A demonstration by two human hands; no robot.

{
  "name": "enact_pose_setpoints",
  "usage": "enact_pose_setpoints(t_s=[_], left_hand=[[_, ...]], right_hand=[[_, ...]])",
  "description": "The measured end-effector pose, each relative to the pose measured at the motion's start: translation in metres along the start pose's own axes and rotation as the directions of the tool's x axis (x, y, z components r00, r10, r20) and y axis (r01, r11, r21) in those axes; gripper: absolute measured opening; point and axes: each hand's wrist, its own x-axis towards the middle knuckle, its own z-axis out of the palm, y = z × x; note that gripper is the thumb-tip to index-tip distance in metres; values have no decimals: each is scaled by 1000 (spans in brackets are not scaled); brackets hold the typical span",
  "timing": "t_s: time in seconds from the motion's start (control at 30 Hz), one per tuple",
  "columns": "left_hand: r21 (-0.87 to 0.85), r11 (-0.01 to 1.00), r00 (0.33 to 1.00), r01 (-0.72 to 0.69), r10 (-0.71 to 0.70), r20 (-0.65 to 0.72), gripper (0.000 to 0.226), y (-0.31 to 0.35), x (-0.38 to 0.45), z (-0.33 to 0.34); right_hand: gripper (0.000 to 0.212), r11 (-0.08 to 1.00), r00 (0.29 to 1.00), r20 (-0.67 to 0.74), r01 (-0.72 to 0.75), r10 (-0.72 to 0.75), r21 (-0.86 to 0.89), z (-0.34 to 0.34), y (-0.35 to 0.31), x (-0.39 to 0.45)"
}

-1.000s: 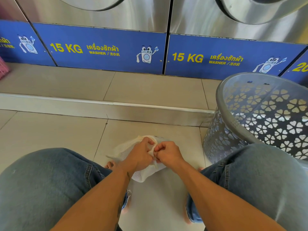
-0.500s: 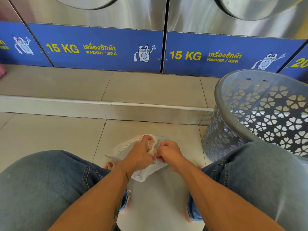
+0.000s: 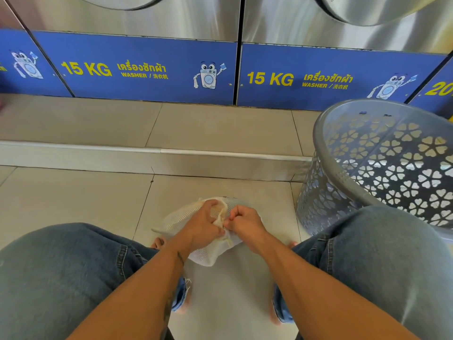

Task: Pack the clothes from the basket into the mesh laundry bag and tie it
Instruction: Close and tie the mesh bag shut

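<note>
Mesh bag (image 3: 181, 219): white, lying on the floor (image 3: 73, 200) between the person's knees, its gathered neck pulled up for tying.
Left hand (image 3: 203, 227): fingers curled, grip clamped on the bunched neck, probably to steady it.
Right hand (image 3: 242, 223): knuckles up, touching the left hand, grip pinched on what looks like the drawstring.
Basket (image 3: 323, 192): grey, right of the bag and farther off; no clothes visible inside.
Washers (image 3: 147, 72): beyond the bag.

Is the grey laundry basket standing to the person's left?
No: the grey laundry basket stands on the floor to the person's right, beside the right knee, while both hands work on the mesh laundry bag.
</note>
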Motion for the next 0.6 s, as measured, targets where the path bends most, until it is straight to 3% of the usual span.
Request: enact_pose_setpoints(t_s=[0.17,0.4,0.5,0.6], left_hand=[[30,999,1000,25,-25,18,85,1,-1,0],[38,996,995,80,-82,48,106,1,-3,2],[-34,993,994,110,-110,22,101,3,-2,0],[-99,989,993,112,-114,-21,79,7,-5,-1]], right_hand=[[36,996,998,9,-65,65,53,6,4,3],[33,1000,997,-70,11,-11,4,11,11,4],[30,998,995,-81,59,-58,3,12,13,6],[16,997,996,-47,70,-71,-10,9,16,9]])
